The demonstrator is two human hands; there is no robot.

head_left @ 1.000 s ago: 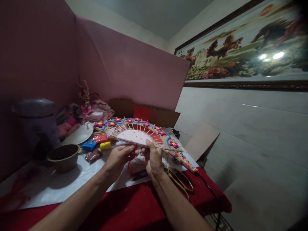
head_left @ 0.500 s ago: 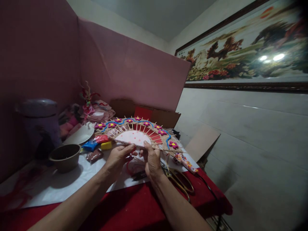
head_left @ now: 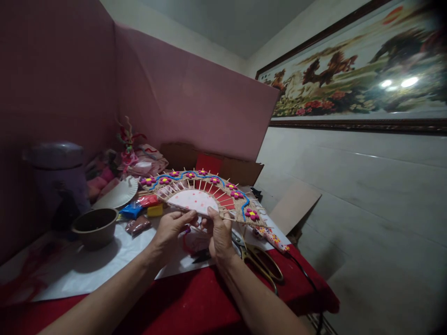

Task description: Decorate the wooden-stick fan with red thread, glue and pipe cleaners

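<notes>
We hold the half-round fan (head_left: 193, 201) to the right of the bowl (head_left: 94, 237), above the tabletop (head_left: 174, 298). The grip of our left hand (head_left: 171, 228) pinches the straight edge between thumb and fingers; that of our right hand (head_left: 220, 232) pinches it close by, thumb on the dotted panel. Both sit near the middle, so the wide outer arc looks unsupported: if we twist unevenly, the thin sticks (head_left: 223, 195) could bend or work loose from the woven band. Pressing too hard might crease the panel. The raised flowers (head_left: 252, 214) could pop off if we knock the arc, and a stick tip might snag. Farther right of the bowl, the scissors (head_left: 246, 254) lie near our right wrist, so lowering it carelessly could bring it against them.
</notes>
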